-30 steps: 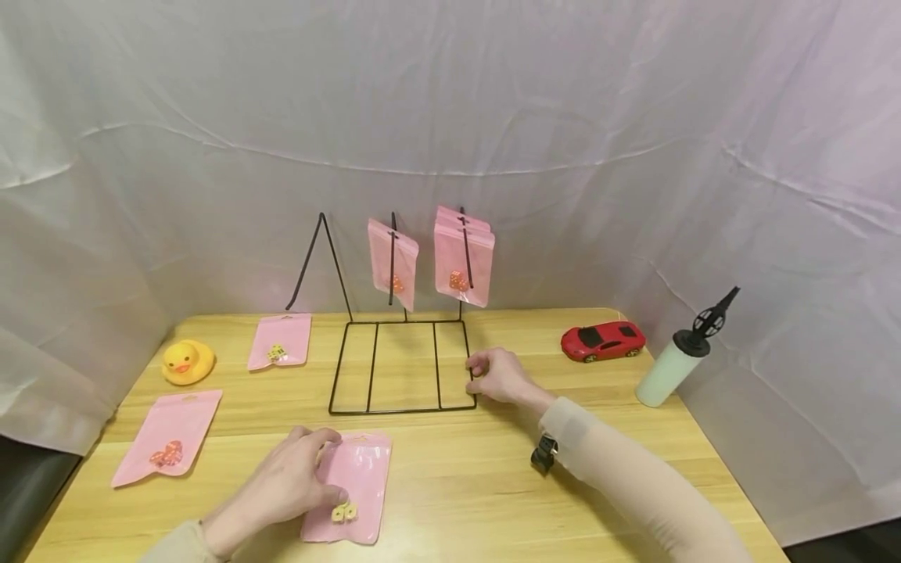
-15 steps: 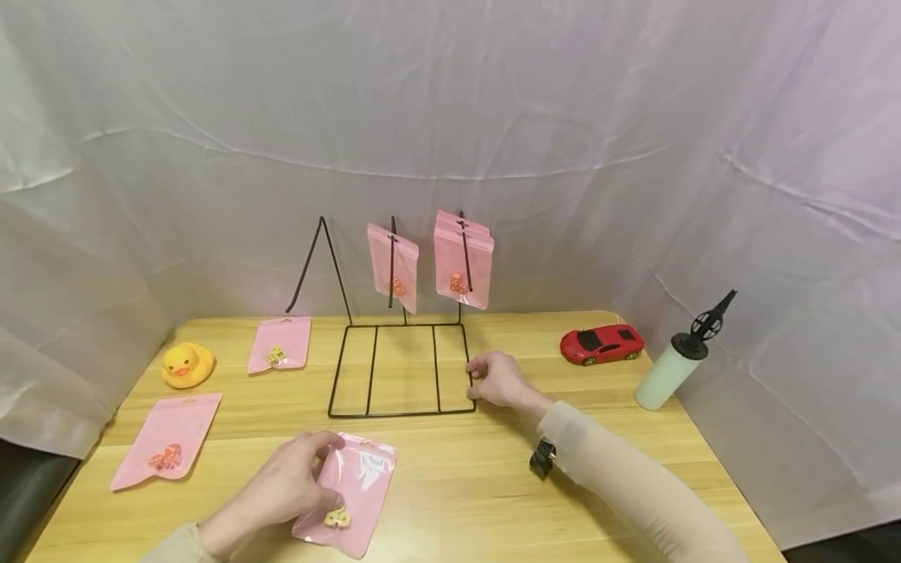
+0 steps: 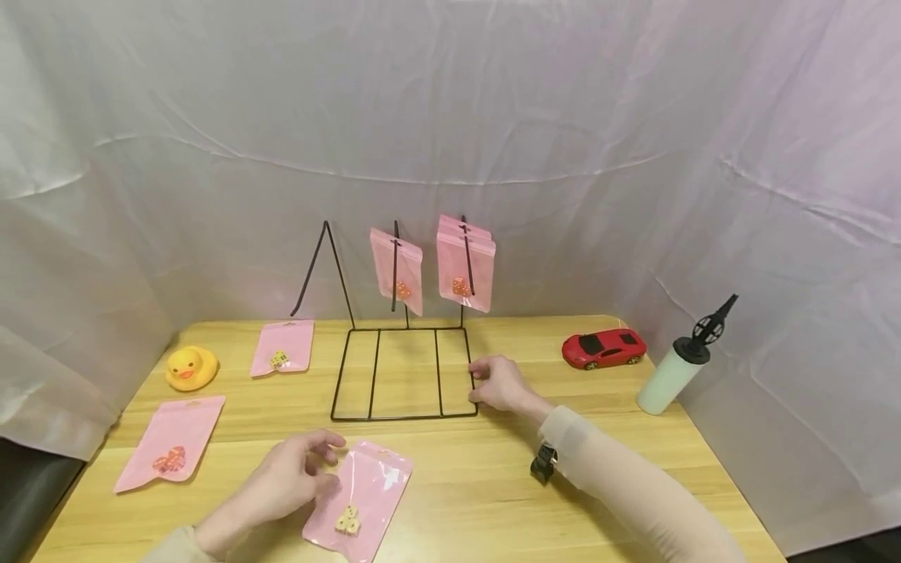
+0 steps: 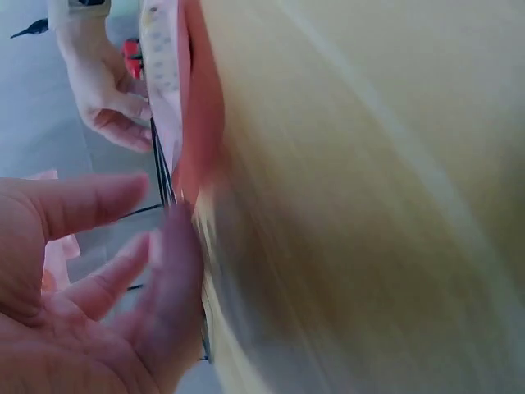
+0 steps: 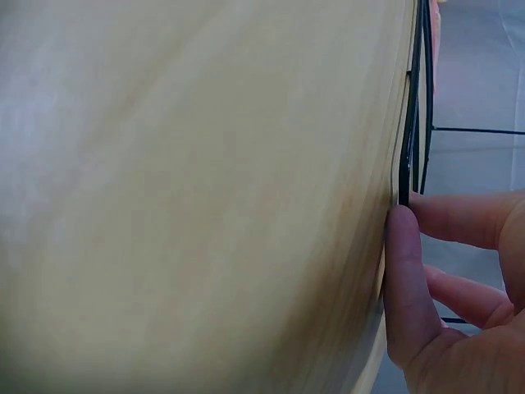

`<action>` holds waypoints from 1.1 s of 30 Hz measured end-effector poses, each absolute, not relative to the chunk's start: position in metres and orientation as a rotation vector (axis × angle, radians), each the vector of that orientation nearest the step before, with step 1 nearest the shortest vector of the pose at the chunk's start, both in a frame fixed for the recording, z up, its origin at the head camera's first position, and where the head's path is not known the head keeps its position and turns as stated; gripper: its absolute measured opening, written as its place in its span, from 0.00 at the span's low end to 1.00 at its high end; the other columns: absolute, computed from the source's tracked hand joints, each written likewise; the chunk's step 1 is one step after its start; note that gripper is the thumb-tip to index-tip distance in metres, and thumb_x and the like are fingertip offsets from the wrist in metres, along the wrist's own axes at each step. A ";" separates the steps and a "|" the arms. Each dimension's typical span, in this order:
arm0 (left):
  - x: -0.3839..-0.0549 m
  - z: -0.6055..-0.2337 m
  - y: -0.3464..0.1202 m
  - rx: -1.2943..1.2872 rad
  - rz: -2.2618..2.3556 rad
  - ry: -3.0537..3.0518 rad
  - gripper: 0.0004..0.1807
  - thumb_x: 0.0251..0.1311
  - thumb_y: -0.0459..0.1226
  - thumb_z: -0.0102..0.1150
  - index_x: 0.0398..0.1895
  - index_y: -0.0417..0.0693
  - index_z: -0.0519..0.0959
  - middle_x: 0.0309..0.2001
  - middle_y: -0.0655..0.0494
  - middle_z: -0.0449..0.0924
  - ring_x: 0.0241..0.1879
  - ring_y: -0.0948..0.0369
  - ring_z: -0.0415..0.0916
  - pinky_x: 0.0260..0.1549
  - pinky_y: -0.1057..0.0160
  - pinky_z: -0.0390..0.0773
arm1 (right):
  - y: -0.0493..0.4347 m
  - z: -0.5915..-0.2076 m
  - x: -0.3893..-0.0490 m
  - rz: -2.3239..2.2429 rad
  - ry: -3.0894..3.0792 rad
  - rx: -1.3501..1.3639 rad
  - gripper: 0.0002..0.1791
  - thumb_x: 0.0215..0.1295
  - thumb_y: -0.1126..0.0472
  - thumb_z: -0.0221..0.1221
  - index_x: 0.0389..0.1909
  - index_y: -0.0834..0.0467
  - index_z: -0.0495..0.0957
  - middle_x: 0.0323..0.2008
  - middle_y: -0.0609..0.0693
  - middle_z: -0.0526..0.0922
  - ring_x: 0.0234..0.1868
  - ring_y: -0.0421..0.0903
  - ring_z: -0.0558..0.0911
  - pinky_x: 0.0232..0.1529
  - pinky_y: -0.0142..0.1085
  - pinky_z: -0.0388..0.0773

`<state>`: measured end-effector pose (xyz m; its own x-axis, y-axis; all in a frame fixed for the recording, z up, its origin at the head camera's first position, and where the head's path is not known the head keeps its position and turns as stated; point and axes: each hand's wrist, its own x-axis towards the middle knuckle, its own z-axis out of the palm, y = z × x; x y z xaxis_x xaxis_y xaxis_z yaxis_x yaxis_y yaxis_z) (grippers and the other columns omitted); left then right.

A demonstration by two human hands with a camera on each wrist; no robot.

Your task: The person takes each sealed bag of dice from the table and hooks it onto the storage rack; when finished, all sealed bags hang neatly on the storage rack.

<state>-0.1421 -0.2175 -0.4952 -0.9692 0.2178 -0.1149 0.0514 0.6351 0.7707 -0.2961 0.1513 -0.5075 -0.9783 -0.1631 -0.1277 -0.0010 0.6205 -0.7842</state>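
Note:
A pink zip pouch [image 3: 376,477] with pale yellow dice lies at the table's front, turned slightly. My left hand [image 3: 292,477] is at its left edge, fingers spread and loosely bent. In the left wrist view the left hand [image 4: 107,279] has its thumb and fingers apart, fingertips by the pouch [image 4: 168,82]; whether they touch is hard to tell. My right hand [image 3: 503,383] pinches the right side bar of the black wire rack [image 3: 404,418]. The right wrist view shows the right hand [image 5: 459,304] with thumb and finger on that bar [image 5: 406,164].
Pink pouches with orange dice hang on the rack's middle hook [image 3: 396,266] and right hook [image 3: 468,266]; the left hook [image 3: 310,266] is bare. Two more pouches [image 3: 281,344] lie at left, near a rubber duck [image 3: 192,368]. A red toy car [image 3: 604,348] and hand pump [image 3: 672,383] stand right.
The pouch at the front has turned and shifted a little to the right, and my left fingers have come off its face toward its left edge. My right hand stays on the rack.

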 end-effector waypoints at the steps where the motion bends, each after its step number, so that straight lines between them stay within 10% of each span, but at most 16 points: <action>1: -0.141 -0.494 -0.214 0.211 1.155 2.721 0.30 0.58 0.39 0.82 0.64 0.45 0.85 0.50 0.52 0.88 0.40 0.62 0.84 0.37 0.60 0.89 | 0.152 -0.507 -0.296 -1.295 2.650 -0.130 0.33 0.57 0.76 0.76 0.67 0.64 0.86 0.60 0.63 0.89 0.52 0.54 0.91 0.36 0.36 0.95; 6: -0.134 -0.488 -0.194 0.239 0.774 2.907 0.48 0.44 0.62 0.89 0.67 0.50 0.84 0.51 0.53 0.85 0.43 0.59 0.81 0.43 0.49 0.88 | 0.153 -0.508 -0.296 -1.295 2.653 -0.127 0.32 0.59 0.75 0.75 0.67 0.64 0.86 0.60 0.62 0.88 0.48 0.51 0.91 0.36 0.36 0.95; 12: -0.131 -0.490 -0.180 0.298 0.759 2.927 0.49 0.31 0.48 0.94 0.64 0.51 0.84 0.52 0.49 0.83 0.42 0.57 0.80 0.46 0.44 0.90 | 0.153 -0.507 -0.296 -1.285 2.664 -0.125 0.32 0.57 0.76 0.76 0.66 0.63 0.86 0.58 0.62 0.89 0.47 0.49 0.91 0.36 0.36 0.95; 22: -0.140 -0.489 -0.198 0.294 1.169 2.775 0.20 0.55 0.27 0.75 0.53 0.46 0.89 0.44 0.54 0.92 0.37 0.66 0.84 0.34 0.67 0.87 | 0.152 -0.509 -0.297 -1.289 2.658 -0.133 0.32 0.58 0.76 0.76 0.66 0.65 0.86 0.59 0.62 0.89 0.44 0.45 0.91 0.35 0.36 0.95; 33: -0.142 -0.483 -0.215 0.298 1.365 2.648 0.27 0.58 0.21 0.65 0.61 0.44 0.88 0.60 0.44 0.90 0.41 0.61 0.84 0.29 0.68 0.85 | 0.150 -0.509 -0.297 -1.283 2.652 -0.135 0.32 0.58 0.76 0.76 0.66 0.64 0.86 0.59 0.62 0.88 0.44 0.46 0.90 0.35 0.36 0.95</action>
